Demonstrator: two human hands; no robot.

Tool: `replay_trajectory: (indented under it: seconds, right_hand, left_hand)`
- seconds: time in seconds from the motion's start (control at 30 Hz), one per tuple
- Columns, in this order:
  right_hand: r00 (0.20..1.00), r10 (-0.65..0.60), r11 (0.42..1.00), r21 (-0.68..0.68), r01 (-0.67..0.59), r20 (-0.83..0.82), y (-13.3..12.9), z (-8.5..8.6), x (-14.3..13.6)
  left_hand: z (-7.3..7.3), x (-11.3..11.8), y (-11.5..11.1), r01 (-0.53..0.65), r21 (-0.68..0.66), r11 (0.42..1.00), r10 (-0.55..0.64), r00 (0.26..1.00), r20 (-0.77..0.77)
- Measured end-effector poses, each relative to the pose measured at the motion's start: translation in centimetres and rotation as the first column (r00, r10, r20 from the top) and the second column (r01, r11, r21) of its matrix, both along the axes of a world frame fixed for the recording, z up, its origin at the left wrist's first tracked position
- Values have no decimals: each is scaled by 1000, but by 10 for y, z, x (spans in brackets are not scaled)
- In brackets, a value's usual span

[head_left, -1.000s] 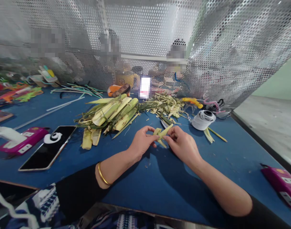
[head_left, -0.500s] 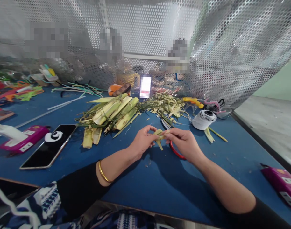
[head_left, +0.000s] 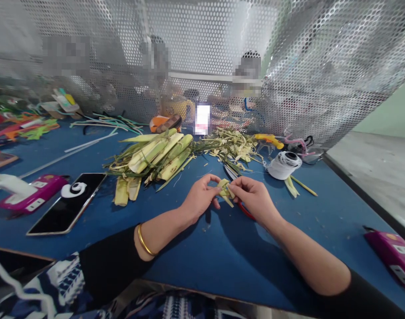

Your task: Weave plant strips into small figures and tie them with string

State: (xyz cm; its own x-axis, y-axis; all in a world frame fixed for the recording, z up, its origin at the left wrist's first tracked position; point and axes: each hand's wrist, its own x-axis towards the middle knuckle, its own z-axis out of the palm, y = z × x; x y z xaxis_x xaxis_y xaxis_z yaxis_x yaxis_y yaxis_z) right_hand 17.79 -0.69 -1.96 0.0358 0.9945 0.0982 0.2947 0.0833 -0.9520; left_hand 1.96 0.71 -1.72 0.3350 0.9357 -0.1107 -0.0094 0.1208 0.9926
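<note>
A small folded piece of pale green leaf (head_left: 225,191) is held between both hands above the blue table (head_left: 196,261). My left hand (head_left: 201,197) pinches its left side between thumb and fingers. On the right side, my right hand (head_left: 252,195) grips it with thumb and forefinger. Red-handled scissors (head_left: 247,212) lie under my right hand, which hides part of them; their blades point away. A pile of green husks (head_left: 159,157) rests beyond my left hand, and shredded leaf strips (head_left: 234,144) lie behind the scissors.
A white thread spool (head_left: 284,165) stands right of my right hand, near a yellow tool (head_left: 269,141). A black phone (head_left: 68,206) and magenta power strip (head_left: 36,192) lie left; another power strip (head_left: 393,257) is right. A perforated metal screen (head_left: 209,44) rises behind.
The leaf piece has turned between the fingers, and more of its folded part shows. My right hand's fingers have shifted slightly along its right side.
</note>
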Motion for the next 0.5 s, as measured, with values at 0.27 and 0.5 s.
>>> replay_trajectory:
  seconds: [0.27, 0.5]
  right_hand:
    - [1000, 18, 996, -85, -18, -2, 2, -6, 3]
    - [993, -6, 994, -106, -6, -115, 1, -2, 0]
  left_hand:
    - [8, -1, -3, 64, 42, 997, -59, 994, -92]
    - [4, -1, 0, 80, 83, 993, -67, 987, -143]
